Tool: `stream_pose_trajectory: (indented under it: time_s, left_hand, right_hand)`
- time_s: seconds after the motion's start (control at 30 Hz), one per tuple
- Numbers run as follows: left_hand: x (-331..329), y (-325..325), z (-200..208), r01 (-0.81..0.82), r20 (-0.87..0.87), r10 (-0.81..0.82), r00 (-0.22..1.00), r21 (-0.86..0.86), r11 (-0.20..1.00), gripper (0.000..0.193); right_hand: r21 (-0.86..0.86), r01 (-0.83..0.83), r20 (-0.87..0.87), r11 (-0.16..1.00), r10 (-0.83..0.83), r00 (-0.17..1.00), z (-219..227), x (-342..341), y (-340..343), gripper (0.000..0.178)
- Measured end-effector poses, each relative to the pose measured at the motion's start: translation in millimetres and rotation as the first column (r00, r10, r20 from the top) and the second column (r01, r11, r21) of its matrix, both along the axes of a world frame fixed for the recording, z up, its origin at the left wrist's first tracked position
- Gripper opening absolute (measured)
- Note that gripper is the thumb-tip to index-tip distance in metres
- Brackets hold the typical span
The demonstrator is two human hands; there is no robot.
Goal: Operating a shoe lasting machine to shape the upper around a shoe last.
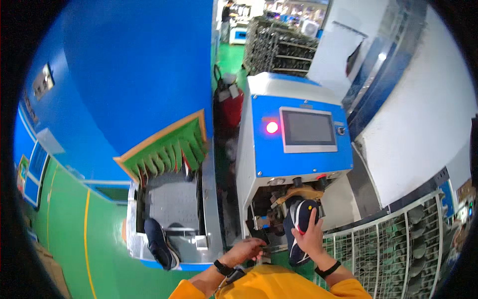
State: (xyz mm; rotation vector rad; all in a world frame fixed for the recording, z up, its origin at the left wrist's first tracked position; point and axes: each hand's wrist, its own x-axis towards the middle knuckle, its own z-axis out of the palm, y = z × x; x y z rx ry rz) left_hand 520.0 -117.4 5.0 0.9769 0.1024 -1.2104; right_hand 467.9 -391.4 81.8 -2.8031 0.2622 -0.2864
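A navy sneaker with white stripes (294, 234) is held toe-up at the front opening of a blue-and-white machine (264, 154). My right hand (312, 238) grips its side, fingers spread along the upper. Above the toe, a tan curved part (298, 193) of the machine sits close by. My left hand (246, 250) is at the machine's lower front edge, to the left of the shoe. Its fingers are curled together beside a dark piece; whether they hold anything is hidden. Another navy sneaker (160, 244) lies on the front edge of the conveyor at my left.
Green strips (172, 158) hang across the tunnel mouth over the conveyor (174, 202), with part of a shoe behind them. A red lamp (272, 127) glows beside the machine's dark screen (308, 128). A white wire rack (366, 249) stands at right. Far off, a person (225, 22) stands.
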Motion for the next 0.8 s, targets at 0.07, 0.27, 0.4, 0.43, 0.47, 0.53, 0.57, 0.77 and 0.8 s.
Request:
stream_pose_trajectory:
  time_s: [0.07,0.27,0.4,0.43,0.47,0.53,0.57,0.77,0.8]
  left_hand:
    - [2.0,-14.3,11.6,0.107,0.037,-0.108,0.994,0.015,0.994,0.044]
    - [-2.7,-45.6,-28.5,0.375,-0.251,-0.424,0.87,-0.219,0.901,0.078]
    - [-15.8,-56.4,-30.9,0.446,-0.237,-0.542,0.806,-0.357,0.82,0.099]
    - [-22.7,-53.5,-40.6,0.43,-0.221,-0.551,0.805,-0.421,0.798,0.097]
    - [-26.4,-54.7,-54.5,0.425,-0.21,-0.579,0.788,-0.495,0.758,0.096]
    - [-29.7,-52.4,-47.8,0.416,-0.149,-0.629,0.763,-0.632,0.654,0.083]
    - [-31.0,-50.3,-33.7,0.472,0.01,-0.567,0.823,-0.568,0.674,0.082]
    - [-36.6,-28.3,-15.5,0.713,0.205,-0.688,0.696,-0.309,0.629,0.069]
    - [-45.5,-26.0,-23.6,0.731,0.168,-0.712,0.682,-0.141,0.668,0.067]
  right_hand:
    - [-0.102,0.003,0.007,0.995,-0.003,1.0,-4.8,-17.0,1.3,0.109]
    - [-0.08,0.095,0.047,0.992,-0.092,0.995,-36.8,-113.8,7.7,0.115]
    - [-0.112,0.049,-0.121,0.993,-0.062,0.991,-6.4,-149.6,26.2,0.118]
    - [-0.104,-0.071,-0.201,0.992,0.049,0.978,18.6,-152.2,35.1,0.116]
    - [-0.094,-0.169,-0.291,0.981,0.135,0.947,41.6,-153.8,42.9,0.114]
    - [0.106,-0.09,-0.345,0.99,0.121,0.931,93.6,-154.6,58.4,0.082]
    - [0.292,-0.012,-0.388,0.956,0.13,0.913,105.2,-155.5,63.4,0.057]
    - [0.824,0.457,-0.434,0.336,-0.147,0.889,-30.0,-159.9,-21.0,0.115]
    - [0.864,0.481,-0.467,0.149,-0.118,0.876,-25.5,-134.6,-12.5,0.105]
